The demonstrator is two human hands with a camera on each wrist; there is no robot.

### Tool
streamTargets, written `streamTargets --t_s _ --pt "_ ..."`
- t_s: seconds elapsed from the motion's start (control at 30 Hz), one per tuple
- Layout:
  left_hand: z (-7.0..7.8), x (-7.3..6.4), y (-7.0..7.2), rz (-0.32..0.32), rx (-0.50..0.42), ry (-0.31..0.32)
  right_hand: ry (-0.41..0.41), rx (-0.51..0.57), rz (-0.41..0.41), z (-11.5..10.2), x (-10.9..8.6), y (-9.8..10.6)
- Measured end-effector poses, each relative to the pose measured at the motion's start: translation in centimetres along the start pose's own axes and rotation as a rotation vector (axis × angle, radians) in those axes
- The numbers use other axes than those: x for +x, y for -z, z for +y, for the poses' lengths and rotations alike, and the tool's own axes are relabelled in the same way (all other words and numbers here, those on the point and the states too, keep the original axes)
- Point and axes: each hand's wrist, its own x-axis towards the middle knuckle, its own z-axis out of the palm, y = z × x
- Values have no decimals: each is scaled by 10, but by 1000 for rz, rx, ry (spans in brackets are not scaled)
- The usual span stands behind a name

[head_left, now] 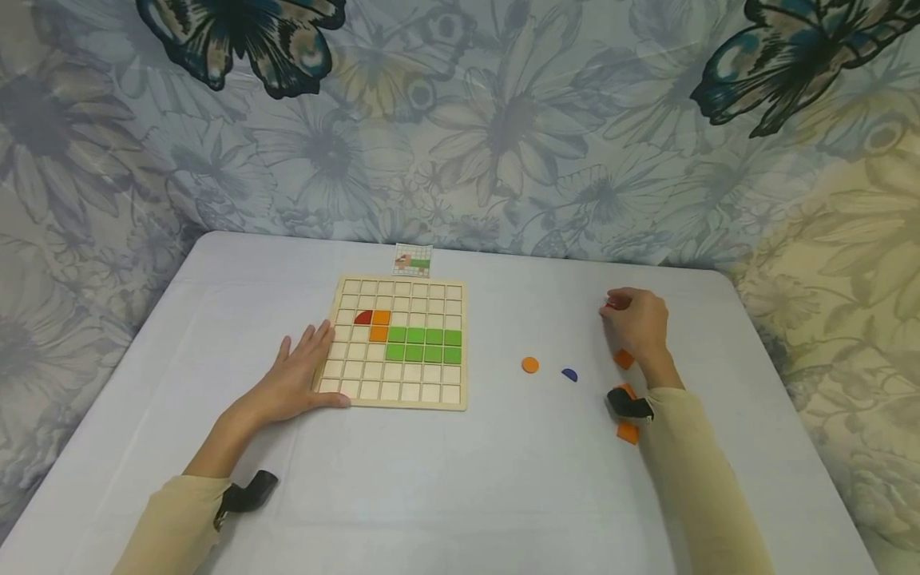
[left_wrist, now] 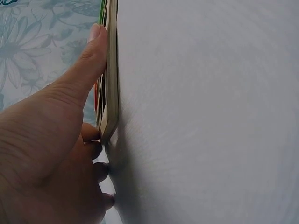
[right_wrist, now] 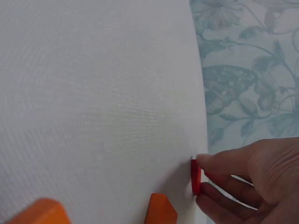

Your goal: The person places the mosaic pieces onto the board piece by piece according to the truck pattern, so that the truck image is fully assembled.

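Note:
My left hand [head_left: 283, 388] lies with spread fingers against the left side of the wooden grid board [head_left: 402, 406], its thumb on the front left corner. In the left wrist view the thumb runs along the board's edge [left_wrist: 111, 84]. The board carries a red quarter-circle tile [head_left: 364, 318], orange square tiles [head_left: 380, 334] and two rows of green square tiles [head_left: 414, 353]. Far to the right, my right hand [head_left: 641, 323] pinches a small red tile [right_wrist: 195, 177] between thumb and fingers, close over the table.
Behind the board lies a small pattern card [head_left: 413, 260]. An orange round tile [head_left: 529, 365] and a blue half-circle tile [head_left: 570, 374] lie right of the board. Several orange tiles [head_left: 628, 433] lie near my right forearm. A flowered cloth [head_left: 503, 128] hangs behind the white table [head_left: 431, 495].

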Motion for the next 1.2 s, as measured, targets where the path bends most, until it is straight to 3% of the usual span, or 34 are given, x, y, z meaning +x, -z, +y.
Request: streamTargets --t_s 0.23,0.6,0.7,0.93,1.2 --pt "0 0 0 -5 -3 -1 81 51 -176 2 2 3" --pt "0 0 -1 -5 -4 3 45 7 -97 1 1 2" --pt "0 1 -1 -7 -6 3 45 0 -123 1 3 2" --pt "-1 3 -1 -6 4 2 148 36 -250 1 5 6" --pt "-3 2 -1 -9 10 7 30 10 -203 6 1 11"
